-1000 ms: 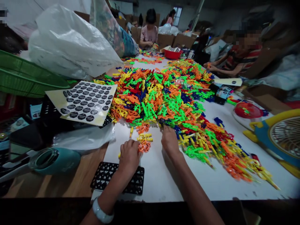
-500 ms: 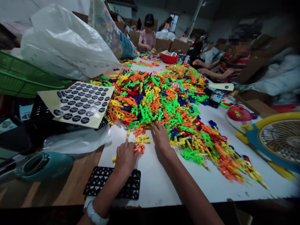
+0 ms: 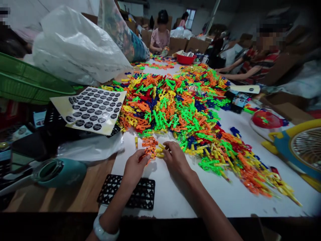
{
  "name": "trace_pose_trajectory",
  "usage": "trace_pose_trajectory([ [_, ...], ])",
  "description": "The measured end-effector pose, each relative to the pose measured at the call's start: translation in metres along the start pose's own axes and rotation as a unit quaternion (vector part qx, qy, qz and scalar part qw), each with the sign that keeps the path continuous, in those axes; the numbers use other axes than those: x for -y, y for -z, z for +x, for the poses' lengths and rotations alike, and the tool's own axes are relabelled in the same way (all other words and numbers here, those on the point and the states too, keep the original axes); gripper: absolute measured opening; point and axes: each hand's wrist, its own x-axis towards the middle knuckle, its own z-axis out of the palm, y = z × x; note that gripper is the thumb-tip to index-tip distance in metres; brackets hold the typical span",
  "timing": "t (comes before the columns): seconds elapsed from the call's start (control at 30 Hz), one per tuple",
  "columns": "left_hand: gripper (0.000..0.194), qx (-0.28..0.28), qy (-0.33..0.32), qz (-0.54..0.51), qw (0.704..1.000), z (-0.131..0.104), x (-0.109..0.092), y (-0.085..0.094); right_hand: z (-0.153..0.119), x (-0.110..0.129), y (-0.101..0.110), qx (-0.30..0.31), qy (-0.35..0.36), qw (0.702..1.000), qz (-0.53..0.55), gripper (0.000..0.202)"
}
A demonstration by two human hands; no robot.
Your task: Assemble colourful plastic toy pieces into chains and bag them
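My left hand (image 3: 135,164) pinches an orange plastic figure (image 3: 149,154) in front of the big pile of coloured plastic figures (image 3: 163,110). Right beside it, my right hand (image 3: 174,155) has its fingers closed on a yellow figure (image 3: 159,150). Another orange piece (image 3: 149,142) lies just beyond the fingers, and a small yellow stick (image 3: 136,142) is on the white table sheet (image 3: 173,197) to the left. Under my left forearm is a black perforated tray (image 3: 142,194).
A sticker sheet (image 3: 95,108), a clear bag (image 3: 75,47) and a teal jar (image 3: 62,172) are at the left. A fan (image 3: 301,147) stands at the right. Two people sit across the table, near a red bowl (image 3: 185,59).
My left hand has lifted slightly and moved right with the orange figure. My right hand has drawn back from the pile's edge onto the yellow figure. The view has shifted a little left.
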Motion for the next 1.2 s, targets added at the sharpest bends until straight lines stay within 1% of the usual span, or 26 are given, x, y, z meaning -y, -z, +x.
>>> trace_pose_trajectory([
  [0.07,0.027,0.016,0.015,-0.031,0.999,-0.002,-0.004,-0.001,-0.010,0.010,0.009,0.004,-0.019,0.997,0.072,0.012],
  [0.17,0.025,-0.001,0.017,-0.069,0.997,-0.006,-0.010,-0.007,-0.027,0.031,0.018,0.014,-0.052,0.987,0.154,0.013],
  [0.23,0.027,-0.017,0.025,-0.134,0.991,-0.009,-0.012,-0.013,-0.041,0.045,0.018,0.013,-0.062,0.982,0.178,0.012],
  [0.33,0.035,-0.043,0.051,-0.232,0.970,-0.013,-0.014,-0.024,-0.058,0.058,0.008,0.015,-0.094,0.975,0.203,0.010],
  [0.4,0.037,-0.059,0.070,-0.267,0.959,-0.016,-0.015,-0.030,-0.065,0.062,0.001,0.019,-0.126,0.966,0.225,0.011],
  [0.5,0.037,-0.055,0.086,-0.286,0.953,-0.023,-0.016,-0.035,-0.070,0.062,-0.005,0.004,-0.164,0.952,0.257,0.013],
  [0.63,0.034,-0.054,0.075,-0.286,0.954,-0.028,-0.016,-0.038,-0.070,0.061,-0.007,-0.016,-0.180,0.946,0.270,0.015],
  [0.73,0.030,-0.052,0.057,-0.284,0.956,-0.030,-0.014,-0.041,-0.070,0.061,-0.006,-0.017,-0.190,0.940,0.282,0.017],
  [0.8,0.028,-0.059,0.039,-0.277,0.958,-0.031,-0.012,-0.044,-0.069,0.063,-0.006,-0.002,-0.219,0.921,0.322,0.021],
  [0.93,0.025,-0.077,0.008,-0.247,0.966,-0.036,-0.006,-0.046,-0.066,0.069,-0.005,0.021,-0.290,0.861,0.416,0.028],
  [1.07,0.022,-0.107,-0.023,-0.169,0.980,-0.039,-0.002,-0.042,-0.062,0.068,-0.005,0.027,-0.291,0.822,0.488,0.030],
  [1.1,0.021,-0.096,-0.019,-0.178,0.979,-0.038,-0.003,-0.041,-0.061,0.066,-0.006,0.031,-0.287,0.815,0.503,0.030],
  [1.13,0.021,-0.071,-0.006,-0.202,0.977,-0.038,-0.004,-0.040,-0.061,0.063,-0.008,0.034,-0.285,0.809,0.514,0.029],
  [1.2,0.024,-0.013,0.033,-0.268,0.963,-0.037,-0.007,-0.040,-0.061,0.056,-0.011,0.037,-0.278,0.804,0.525,0.027],
])
